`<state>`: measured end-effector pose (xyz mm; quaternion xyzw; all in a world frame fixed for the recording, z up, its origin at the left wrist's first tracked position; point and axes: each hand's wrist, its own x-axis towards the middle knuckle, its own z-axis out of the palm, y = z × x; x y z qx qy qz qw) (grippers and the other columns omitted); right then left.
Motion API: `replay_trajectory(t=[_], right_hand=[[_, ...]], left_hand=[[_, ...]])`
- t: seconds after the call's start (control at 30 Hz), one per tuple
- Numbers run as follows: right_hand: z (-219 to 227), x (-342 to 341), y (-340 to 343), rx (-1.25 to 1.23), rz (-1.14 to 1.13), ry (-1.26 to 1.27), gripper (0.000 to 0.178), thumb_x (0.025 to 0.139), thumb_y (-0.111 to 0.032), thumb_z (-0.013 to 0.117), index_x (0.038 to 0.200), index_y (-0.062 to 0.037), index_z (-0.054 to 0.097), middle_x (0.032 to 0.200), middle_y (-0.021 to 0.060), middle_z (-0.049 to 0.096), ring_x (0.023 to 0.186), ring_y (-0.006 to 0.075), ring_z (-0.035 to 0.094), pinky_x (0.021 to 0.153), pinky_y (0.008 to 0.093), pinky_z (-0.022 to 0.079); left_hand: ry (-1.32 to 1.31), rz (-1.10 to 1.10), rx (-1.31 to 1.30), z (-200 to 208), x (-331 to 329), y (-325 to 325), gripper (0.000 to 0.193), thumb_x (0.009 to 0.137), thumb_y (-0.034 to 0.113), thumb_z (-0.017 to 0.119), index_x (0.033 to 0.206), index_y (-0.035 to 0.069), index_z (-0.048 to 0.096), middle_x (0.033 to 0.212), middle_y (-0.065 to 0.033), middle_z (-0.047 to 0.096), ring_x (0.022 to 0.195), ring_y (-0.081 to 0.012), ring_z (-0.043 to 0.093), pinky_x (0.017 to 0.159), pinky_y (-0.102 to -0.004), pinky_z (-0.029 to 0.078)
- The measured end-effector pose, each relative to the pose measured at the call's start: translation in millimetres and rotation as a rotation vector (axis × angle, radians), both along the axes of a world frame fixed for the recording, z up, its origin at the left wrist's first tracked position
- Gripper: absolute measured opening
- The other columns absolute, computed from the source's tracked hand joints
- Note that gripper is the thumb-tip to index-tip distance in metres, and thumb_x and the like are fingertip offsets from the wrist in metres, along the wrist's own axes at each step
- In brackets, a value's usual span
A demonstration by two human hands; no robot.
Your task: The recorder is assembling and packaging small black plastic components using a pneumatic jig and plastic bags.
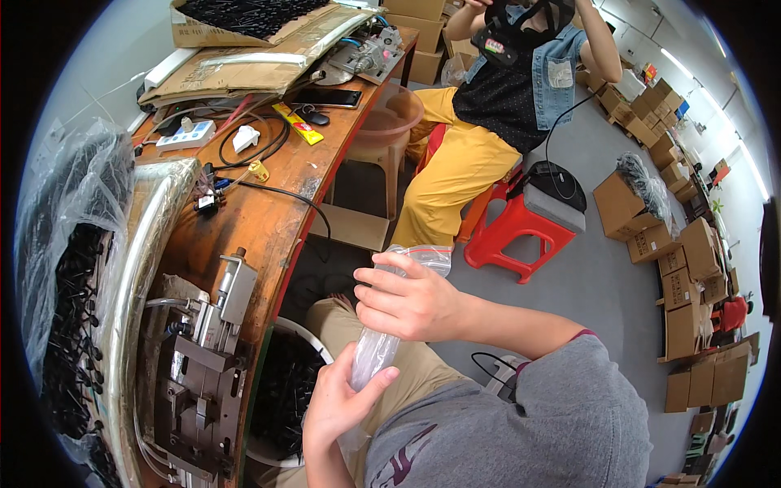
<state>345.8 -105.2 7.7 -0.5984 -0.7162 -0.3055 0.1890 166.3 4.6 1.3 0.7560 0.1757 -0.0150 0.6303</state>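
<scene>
A clear plastic zip bag (376, 351) with a red line along its mouth is bunched lengthwise over my lap. My right hand (415, 299) is wrapped over its upper part, fingers curled around the plastic. Lower down, my left hand (346, 398) grips the bag's other end, its thumb lying along the near side. Whether anything is inside the bag, I cannot tell. Beside my left hand, a white tub (324, 346) holds many black thin parts.
On the wooden workbench (272, 207) at left sit a metal clamping fixture (203, 382), cables, a power strip (185, 138) and a phone (328, 98). Plastic-wrapped black parts (77, 325) line its far left. Across from me, a person in yellow trousers (443, 175) sits near a red stool (521, 232).
</scene>
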Motion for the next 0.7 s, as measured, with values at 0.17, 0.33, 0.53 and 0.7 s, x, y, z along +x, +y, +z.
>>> replay_trajectory(t=[0.17, 0.33, 0.53, 0.7], right_hand=[[2.3, -1.4, -1.5, -0.049, -0.008, -0.001, 0.014, 0.069, -0.016, 0.065, 0.082, -0.0096, 0.062, 0.093, 0.0045, 0.065, 0.103, 0.0213, 0.061, 0.102, 0.0433, 0.041], [1.5, -2.2, -0.8, -0.057, 0.004, 0.010, 0.014, 0.069, -0.016, 0.065, 0.081, -0.0097, 0.062, 0.093, 0.0044, 0.065, 0.102, 0.0209, 0.061, 0.102, 0.0430, 0.041], [3.2, -2.9, -0.8, -0.052, 0.006, 0.004, 0.014, 0.069, -0.017, 0.064, 0.081, -0.0100, 0.062, 0.093, 0.0044, 0.066, 0.101, 0.0208, 0.062, 0.102, 0.0429, 0.041], [6.1, -10.3, 0.6, 0.110, -0.070, -0.080, 0.009, 0.073, -0.017, 0.065, 0.081, -0.0142, 0.062, 0.099, 0.0020, 0.068, 0.103, 0.0186, 0.064, 0.099, 0.0415, 0.039]], left_hand=[[-0.013, 0.013, 0.007, -2.5, -1.5, 0.7, 0.037, 0.082, 0.030, 0.076, 0.096, 0.000, 0.059, 0.063, -0.0055, 0.059, 0.054, -0.0083, 0.052, 0.051, -0.0271, 0.042], [-0.001, 0.007, -0.023, -3.2, -3.4, 1.9, 0.035, 0.083, 0.028, 0.076, 0.095, 0.000, 0.059, 0.061, -0.0043, 0.059, 0.054, -0.0075, 0.053, 0.050, -0.0259, 0.042], [0.001, 0.018, -0.151, 1.3, -4.6, 1.4, 0.031, 0.084, 0.024, 0.075, 0.097, 0.000, 0.062, 0.061, -0.0002, 0.059, 0.053, -0.0051, 0.051, 0.049, -0.0229, 0.040], [-0.082, -0.017, -0.204, -6.0, -8.3, 3.6, 0.019, 0.084, 0.017, 0.074, 0.086, 0.001, 0.065, 0.060, 0.0035, 0.057, 0.052, -0.0035, 0.048, 0.049, -0.0220, 0.038]])
